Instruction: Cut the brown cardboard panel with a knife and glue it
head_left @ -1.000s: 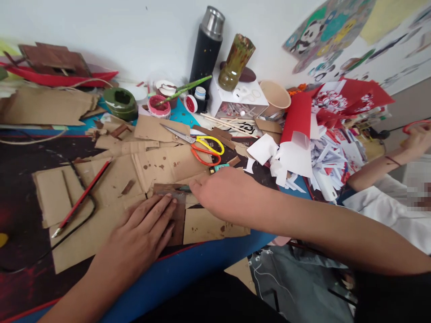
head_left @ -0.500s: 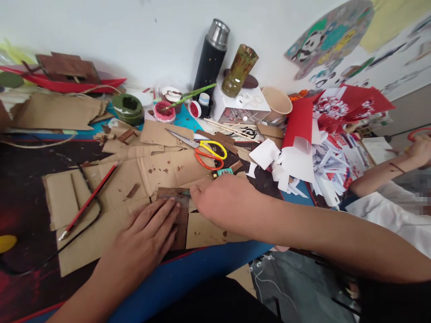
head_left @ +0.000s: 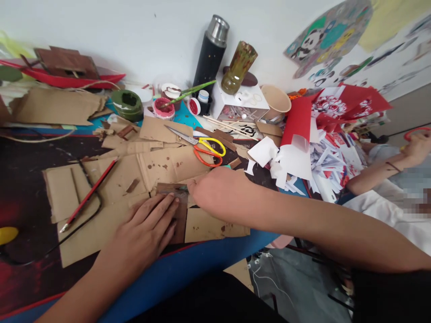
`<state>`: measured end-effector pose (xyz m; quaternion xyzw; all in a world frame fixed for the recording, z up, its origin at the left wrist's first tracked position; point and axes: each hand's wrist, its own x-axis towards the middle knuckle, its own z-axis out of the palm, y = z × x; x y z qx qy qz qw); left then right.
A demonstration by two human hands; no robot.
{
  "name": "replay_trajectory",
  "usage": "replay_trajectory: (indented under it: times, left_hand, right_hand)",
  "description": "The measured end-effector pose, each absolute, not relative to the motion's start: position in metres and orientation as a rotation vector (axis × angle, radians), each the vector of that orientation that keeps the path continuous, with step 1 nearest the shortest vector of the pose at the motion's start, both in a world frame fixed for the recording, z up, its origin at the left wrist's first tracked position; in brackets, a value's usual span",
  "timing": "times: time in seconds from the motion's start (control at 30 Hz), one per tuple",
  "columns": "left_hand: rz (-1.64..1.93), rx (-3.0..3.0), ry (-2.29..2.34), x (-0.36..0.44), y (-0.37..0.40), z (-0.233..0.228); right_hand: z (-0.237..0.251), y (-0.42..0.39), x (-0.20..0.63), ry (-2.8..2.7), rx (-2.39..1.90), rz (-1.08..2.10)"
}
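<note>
Covering brown strip, left hand, blade unclear

place: craft classroom | signs: paint pots, scissors, cardboard scraps, paper cuttings, panda poster

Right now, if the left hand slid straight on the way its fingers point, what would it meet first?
Probably the right hand, just past the left hand fingertips across the brown-painted cardboard strip; beyond that lie the scissors. Depth is hard to judge.

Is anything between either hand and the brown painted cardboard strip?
Nothing visible. The left hand lies flat on the brown strip, and the right hand touches its far end.
</note>
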<state>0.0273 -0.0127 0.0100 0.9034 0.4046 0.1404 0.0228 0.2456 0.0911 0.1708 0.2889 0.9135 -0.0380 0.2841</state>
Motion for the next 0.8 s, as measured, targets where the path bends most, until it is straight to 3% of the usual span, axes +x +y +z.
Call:
replay_trajectory:
  times: [0.17,0.8]
  left_hand:
    - [0.429,2.842,1.262,0.03,-0.013,0.008]
    - [0.433,2.8,1.25,0.028,-0.011,0.01]
  right_hand:
    - [0.162,0.099,0.258,2.43,0.756,-0.219]
    - [0.163,0.084,0.275,2.497,0.917,-0.184]
